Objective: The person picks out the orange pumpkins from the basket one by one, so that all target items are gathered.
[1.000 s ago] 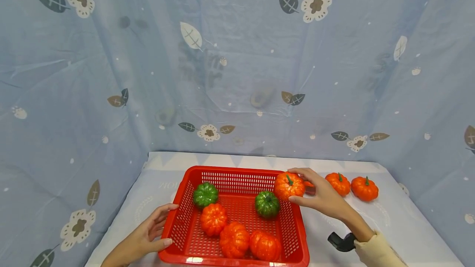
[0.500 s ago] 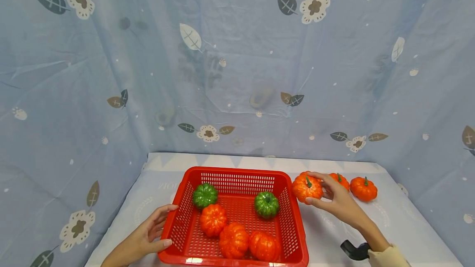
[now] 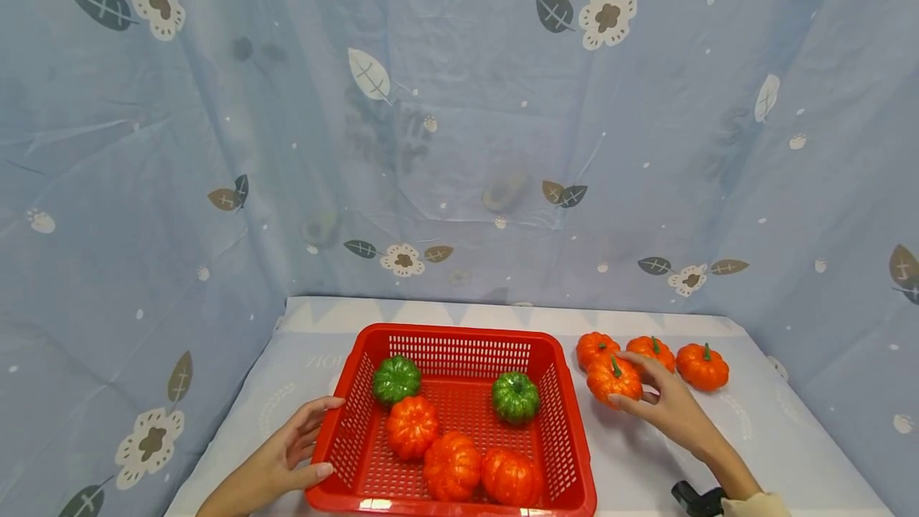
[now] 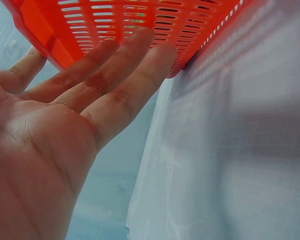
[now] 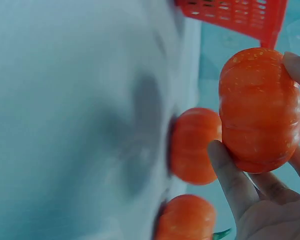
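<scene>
My right hand [image 3: 669, 405] holds a small orange pumpkin [image 3: 610, 381] with a green stem, pinched between thumb and fingers, to the right of the red basket [image 3: 585, 453]. In the right wrist view that same pumpkin [image 5: 260, 112] appears raised off the table. My left hand [image 3: 276, 457] rests against the basket's left side. The left wrist view shows its fingers [image 4: 125, 97] fairly straight, touching the slotted wall. Inside the basket lie two green pumpkins, one at back left [image 3: 396, 380] and one at right [image 3: 515, 397], and several orange ones, such as the front middle pumpkin [image 3: 452, 465].
Behind my right hand, three orange pumpkins stand in a row on the white table cover [image 3: 782, 429]: a left one [image 3: 594, 347], a partly hidden middle one [image 3: 649, 351] and a right one [image 3: 704, 367]. A blue patterned curtain [image 3: 459, 118] hangs behind and beside the table.
My right hand has carried the orange pumpkin from above the basket's right rim rightward and down, outside the basket. My left hand and the basket have stayed in place.
</scene>
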`<state>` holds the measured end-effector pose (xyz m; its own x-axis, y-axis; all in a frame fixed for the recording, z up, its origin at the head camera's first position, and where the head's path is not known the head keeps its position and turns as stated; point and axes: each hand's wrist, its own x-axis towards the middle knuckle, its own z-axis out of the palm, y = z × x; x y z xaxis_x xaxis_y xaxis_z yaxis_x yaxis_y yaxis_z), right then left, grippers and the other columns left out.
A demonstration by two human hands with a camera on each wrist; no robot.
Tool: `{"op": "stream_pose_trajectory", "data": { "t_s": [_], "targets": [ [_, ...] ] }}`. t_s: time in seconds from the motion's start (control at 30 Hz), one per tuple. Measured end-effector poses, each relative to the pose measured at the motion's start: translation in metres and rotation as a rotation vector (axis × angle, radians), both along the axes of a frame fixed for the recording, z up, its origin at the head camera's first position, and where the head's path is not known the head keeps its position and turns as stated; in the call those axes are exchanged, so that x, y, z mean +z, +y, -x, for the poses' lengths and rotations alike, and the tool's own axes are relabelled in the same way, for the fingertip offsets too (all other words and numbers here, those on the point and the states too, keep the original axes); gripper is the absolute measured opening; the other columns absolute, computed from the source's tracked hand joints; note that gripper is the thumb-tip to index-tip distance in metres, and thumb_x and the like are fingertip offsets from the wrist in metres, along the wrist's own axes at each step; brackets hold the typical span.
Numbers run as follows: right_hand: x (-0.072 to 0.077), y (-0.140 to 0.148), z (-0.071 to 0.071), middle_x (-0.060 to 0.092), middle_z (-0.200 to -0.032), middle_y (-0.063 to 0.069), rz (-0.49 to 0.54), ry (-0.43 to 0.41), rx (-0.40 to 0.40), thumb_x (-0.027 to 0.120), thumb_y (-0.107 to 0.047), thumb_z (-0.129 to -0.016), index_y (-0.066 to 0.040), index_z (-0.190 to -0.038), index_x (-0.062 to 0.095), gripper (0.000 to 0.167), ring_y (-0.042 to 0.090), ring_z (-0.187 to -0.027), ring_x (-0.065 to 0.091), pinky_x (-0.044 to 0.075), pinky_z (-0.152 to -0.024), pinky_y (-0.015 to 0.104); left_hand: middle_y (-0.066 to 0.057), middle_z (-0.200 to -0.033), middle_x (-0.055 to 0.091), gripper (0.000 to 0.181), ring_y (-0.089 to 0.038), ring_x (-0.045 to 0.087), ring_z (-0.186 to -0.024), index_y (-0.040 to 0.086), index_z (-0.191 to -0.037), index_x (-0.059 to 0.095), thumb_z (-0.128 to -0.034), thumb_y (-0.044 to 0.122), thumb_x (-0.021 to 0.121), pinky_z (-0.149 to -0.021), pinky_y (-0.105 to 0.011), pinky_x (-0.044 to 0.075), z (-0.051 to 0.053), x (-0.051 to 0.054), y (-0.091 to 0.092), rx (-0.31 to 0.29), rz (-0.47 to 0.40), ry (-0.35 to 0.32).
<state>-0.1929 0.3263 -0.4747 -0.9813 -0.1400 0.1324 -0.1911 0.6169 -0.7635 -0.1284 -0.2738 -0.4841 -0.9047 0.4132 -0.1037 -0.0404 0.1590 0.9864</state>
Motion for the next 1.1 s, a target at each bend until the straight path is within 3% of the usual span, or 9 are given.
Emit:
{"op": "stream_pose_trajectory", "data": {
  "t_s": [0.1, 0.27, 0.33, 0.53, 0.73, 0.9, 1.1],
  "targets": [
    [-0.009, 0.004, 0.0, 0.045, -0.152, 0.023, -0.023, -0.02, -0.019, 0.083, -0.043, -0.086, -0.012, -0.149, 0.049, 0.077, 0.045, -0.128, 0.054, 0.053, -0.098, 0.054, -0.031, -0.161, 0.021, 0.077, -0.04, 0.039, -0.143, 0.004, -0.158, 0.022, -0.0974, 0.008, 0.068, -0.099, -0.034, 0.054, -0.001, 0.0, 0.0, 0.002, 0.004, 0.003],
    [-0.024, 0.011, 0.002, 0.049, -0.149, 0.025, -0.072, -0.072, -0.056, 0.083, -0.045, -0.086, -0.009, -0.149, 0.048, 0.08, 0.044, -0.124, 0.058, 0.055, -0.096, 0.052, -0.033, -0.162, 0.018, 0.077, -0.007, 0.05, -0.134, 0.003, -0.159, 0.02, -0.098, 0.006, 0.067, -0.099, -0.035, 0.054, 0.0, 0.001, 0.0, -0.018, -0.023, -0.004],
    [-0.029, 0.013, 0.003, 0.051, -0.148, 0.024, -0.085, -0.084, -0.07, 0.083, -0.047, -0.085, -0.009, -0.148, 0.049, 0.081, 0.043, -0.122, 0.06, 0.056, -0.095, 0.051, -0.033, -0.162, 0.018, 0.077, -0.003, 0.051, -0.131, 0.003, -0.159, 0.019, -0.0981, 0.006, 0.066, -0.099, -0.035, 0.054, 0.0, 0.001, 0.0, -0.022, -0.03, -0.006],
    [-0.036, 0.015, 0.004, 0.054, -0.144, 0.023, -0.119, -0.087, -0.082, 0.083, -0.048, -0.085, -0.009, -0.147, 0.05, 0.08, 0.04, -0.117, 0.062, 0.055, -0.094, 0.055, -0.031, -0.162, 0.021, 0.077, -0.034, 0.042, -0.142, 0.004, -0.158, 0.022, -0.0976, 0.007, 0.068, -0.098, -0.036, 0.054, -0.001, 0.0, 0.0, -0.005, -0.011, 0.004],
    [-0.034, 0.014, 0.004, 0.051, -0.148, 0.023, -0.12, -0.15, -0.071, 0.082, -0.049, -0.085, -0.009, -0.15, 0.047, 0.083, 0.041, -0.12, 0.06, 0.055, -0.096, 0.054, -0.031, -0.161, 0.022, 0.076, -0.032, 0.043, -0.141, 0.004, -0.158, 0.022, -0.0976, 0.007, 0.068, -0.1, -0.033, 0.053, -0.001, 0.002, 0.0, -0.005, -0.006, 0.007],
    [-0.028, 0.015, 0.003, 0.048, -0.15, 0.024, -0.097, -0.192, -0.041, 0.081, -0.046, -0.087, -0.009, -0.151, 0.045, 0.082, 0.043, -0.122, 0.059, 0.055, -0.095, 0.054, -0.03, -0.161, 0.024, 0.076, -0.04, 0.039, -0.143, 0.005, -0.158, 0.023, -0.0972, 0.009, 0.069, -0.1, -0.031, 0.053, -0.002, 0.003, 0.001, 0.01, 0.014, 0.006],
    [-0.013, 0.014, 0.002, 0.053, -0.145, 0.025, -0.135, -0.122, -0.029, 0.08, -0.045, -0.089, -0.005, -0.148, 0.047, 0.078, 0.039, -0.12, 0.058, 0.057, -0.092, 0.05, -0.029, -0.161, 0.025, 0.077, -0.046, 0.034, -0.144, 0.006, -0.158, 0.024, -0.0969, 0.011, 0.07, -0.101, -0.031, 0.053, -0.002, 0.003, 0.001, 0.024, 0.029, -0.005]
  ]
}}
